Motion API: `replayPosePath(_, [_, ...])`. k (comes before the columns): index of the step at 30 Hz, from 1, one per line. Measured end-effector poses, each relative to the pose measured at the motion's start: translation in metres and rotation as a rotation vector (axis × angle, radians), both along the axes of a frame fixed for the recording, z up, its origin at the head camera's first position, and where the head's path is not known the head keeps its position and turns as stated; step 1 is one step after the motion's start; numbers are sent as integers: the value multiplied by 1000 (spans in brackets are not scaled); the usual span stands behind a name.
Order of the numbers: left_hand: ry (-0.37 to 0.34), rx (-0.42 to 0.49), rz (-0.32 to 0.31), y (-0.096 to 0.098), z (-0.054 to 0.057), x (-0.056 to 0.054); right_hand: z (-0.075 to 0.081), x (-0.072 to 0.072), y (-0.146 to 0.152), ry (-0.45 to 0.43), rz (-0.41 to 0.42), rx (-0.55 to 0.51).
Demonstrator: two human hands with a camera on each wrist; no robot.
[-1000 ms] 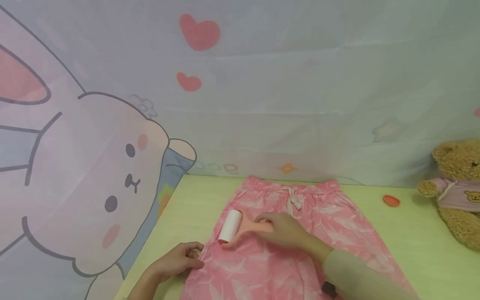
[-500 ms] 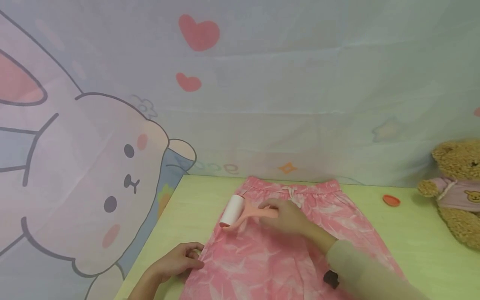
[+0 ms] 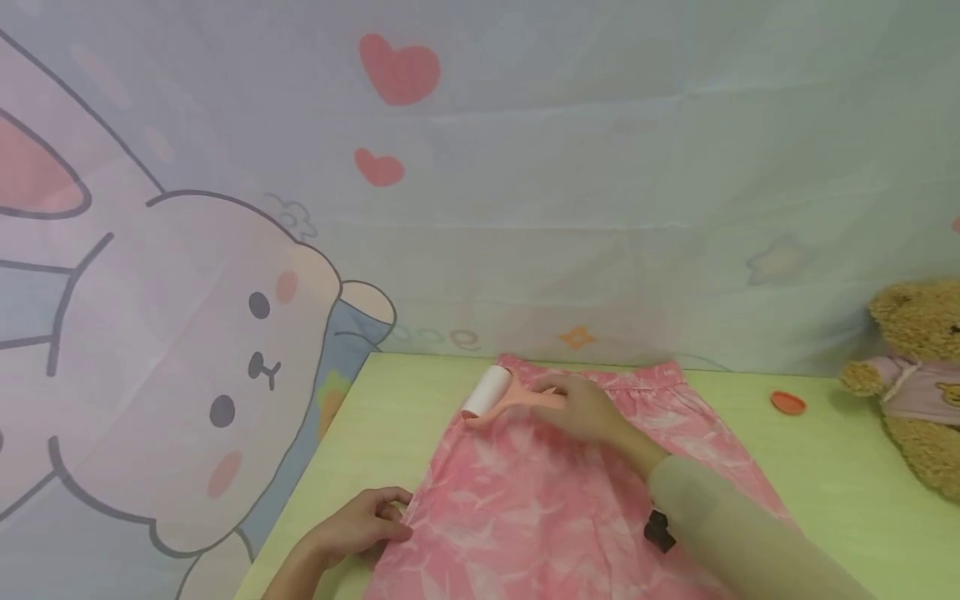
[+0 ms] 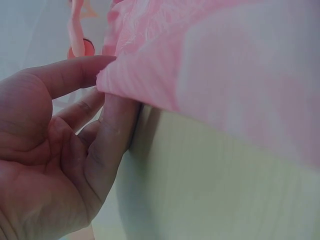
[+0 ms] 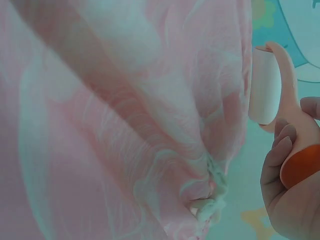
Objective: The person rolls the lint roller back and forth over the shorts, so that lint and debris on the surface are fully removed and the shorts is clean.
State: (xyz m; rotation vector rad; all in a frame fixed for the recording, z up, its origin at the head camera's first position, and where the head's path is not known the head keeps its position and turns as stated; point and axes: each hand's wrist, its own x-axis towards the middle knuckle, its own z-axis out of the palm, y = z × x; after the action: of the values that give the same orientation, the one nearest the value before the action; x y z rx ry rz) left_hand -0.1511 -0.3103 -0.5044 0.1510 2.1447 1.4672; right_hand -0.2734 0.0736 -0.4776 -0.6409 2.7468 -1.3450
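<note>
A pink, white-patterned garment (image 3: 517, 508) with a drawstring waistband lies spread out, waistband at the far end. My right hand (image 3: 581, 408) grips the peach handle of a lint roller (image 3: 486, 392), whose white roll lies at the garment's upper left edge, by the waistband. In the right wrist view the fingers curl round the handle (image 5: 300, 135), which ends in an orange part. At the garment's left edge, my left hand (image 3: 367, 523) pinches the cloth; the left wrist view has the hem (image 4: 135, 82) between thumb and fingers.
A teddy bear (image 3: 918, 400) in a pink top sits at the right, with a small orange oval piece (image 3: 788, 403) lying left of it. The pale green table (image 3: 862, 500) ends at a hanging backdrop (image 3: 600, 167) printed with a rabbit and hearts.
My right hand has moved the lint roller up along the garment's left side, from below the waistband to its upper left corner. The left hand has stayed at the edge.
</note>
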Motion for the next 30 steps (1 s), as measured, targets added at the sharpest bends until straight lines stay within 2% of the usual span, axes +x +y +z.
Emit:
replayPosePath(6, [-5,4,2,2,-1,1,-5,-7,-1,-49,-33,4])
replayPosePath(14, [4,-10,4,2,1,1,-10,-15,2,-61,-38,51])
replayPosePath(20, [24,-29,-1,4,5,1,-9,-15,14,-40,-36,133])
replayPosePath(30, [17,-22,-3,2,3,1,-8,-9,49,24,23,137])
